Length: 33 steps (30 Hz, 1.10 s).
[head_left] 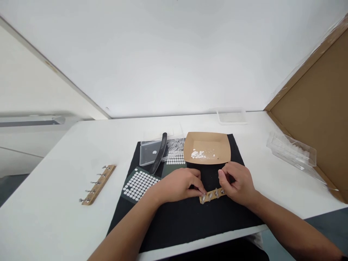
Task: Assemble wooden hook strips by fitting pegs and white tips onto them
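A short wooden strip (pixel 212 195) lies on the black mat, with several small metal holders and transparent nail tips standing along it. At its left end, the fingertips of my left hand (pixel 187 185) pinch at a transparent nail tip (pixel 203 199). My right hand (pixel 238 183) is closed by the strip's right end, thumb against curled fingers. Whatever it may hold is hidden or too small to name. Just beyond my hands, a brown cardboard tray (pixel 208 138) has small white bits (pixel 198 154) in it.
Sheets of white dots (pixel 138 185) and a dark curved nail file (pixel 159 154) lie left of the tray, near a plastic box with thin sticks (pixel 176 145). Another wooden strip with metal holders (pixel 98 185) lies far left. Transparent boxes (pixel 293 152) sit right, beside cardboard (pixel 312 108).
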Available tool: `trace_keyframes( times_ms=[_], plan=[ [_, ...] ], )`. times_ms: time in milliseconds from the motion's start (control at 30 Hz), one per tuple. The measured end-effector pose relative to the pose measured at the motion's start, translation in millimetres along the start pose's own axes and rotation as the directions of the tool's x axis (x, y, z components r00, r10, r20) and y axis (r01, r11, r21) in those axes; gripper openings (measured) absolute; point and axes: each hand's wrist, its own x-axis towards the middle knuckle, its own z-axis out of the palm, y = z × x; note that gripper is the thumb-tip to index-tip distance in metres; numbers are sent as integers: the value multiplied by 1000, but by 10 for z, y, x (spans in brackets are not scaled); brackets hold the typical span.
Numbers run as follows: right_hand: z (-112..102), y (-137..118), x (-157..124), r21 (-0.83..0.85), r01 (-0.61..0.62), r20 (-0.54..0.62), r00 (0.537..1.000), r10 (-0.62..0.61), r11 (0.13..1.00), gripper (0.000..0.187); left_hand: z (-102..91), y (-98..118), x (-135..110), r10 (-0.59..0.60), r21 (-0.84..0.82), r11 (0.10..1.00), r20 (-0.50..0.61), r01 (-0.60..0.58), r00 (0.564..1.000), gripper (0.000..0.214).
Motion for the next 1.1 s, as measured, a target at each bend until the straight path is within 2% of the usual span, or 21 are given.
trace_keyframes(
  times_ms=[267, 400, 567, 700, 733, 800, 967, 1100],
  plan=[
    [17, 25, -4, -19, -30, 5, 1000, 30, 999, 36, 12, -1, 32, 53, -44, 998, -13, -54, 998, 13],
    [23, 24, 3, -30, -30, -4, 1000, 29, 999, 36, -16, 39, 28, 74, -2, 997, -21, -74, 997, 11],
    [2, 34, 24, -1, -17, -16, 1000, 17, 1000, 33, -149, 68, -37, 29, 63, 998, -146, -20, 989, 12],
    [-12, 45, 55, 90, 20, 15, 1000, -21, 996, 8, -189, 110, -68, -30, 32, 999, -305, 42, 952, 19],
    [-6, 47, 62, 113, 26, 30, 999, -30, 993, 12, -177, 131, -64, -18, 26, 999, -325, 28, 945, 19],
    [21, 48, 72, 162, 26, 54, 998, -35, 986, 23, -135, 178, -44, 24, 45, 999, -350, -8, 937, 18],
    [96, 55, 73, 246, 43, 11, 999, -47, 968, 9, -28, 244, 8, 92, 131, 990, -372, -46, 924, 17],
    [101, 59, 70, 234, 58, -4, 998, -59, 971, 9, 5, 241, 8, 142, 230, 972, -390, -53, 910, 18]
  ],
)
